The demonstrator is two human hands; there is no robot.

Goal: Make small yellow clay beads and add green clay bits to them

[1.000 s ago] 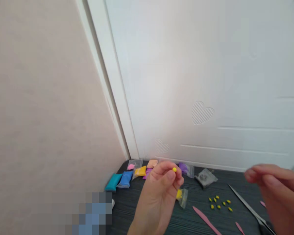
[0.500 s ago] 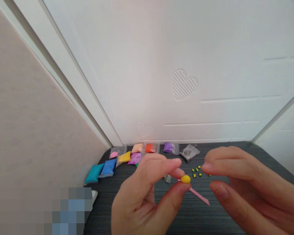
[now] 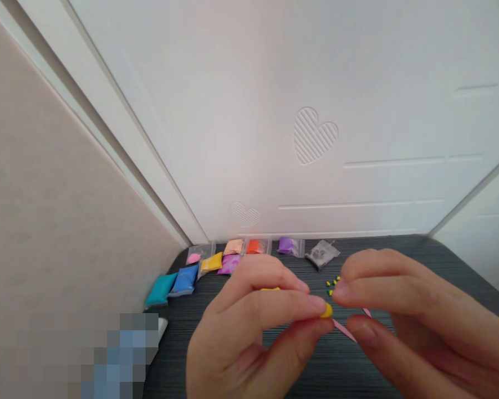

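Note:
My left hand is closed, pinching a small yellow ball of modelling clay between thumb and index fingertip. Just right of it, my right hand is open, thumb and fingers apart with nothing seen between them. Below the clay, a slim pink modelling tool lies on the dark table, partly covered by the hands. Several tiny green-and-yellow pieces sit beyond my right fingertips, some of them hidden. A sliver of something yellow shows behind my left index finger.
Along the back of the dark table lie clay packets: teal, blue, yellow, orange, purple and a grey one, among others. A white panel with embossed hearts rises behind.
My left hand has shifted slightly right with the yellow clay, its index finger now over more of it. My right hand has moved slightly left, narrowing the gap.

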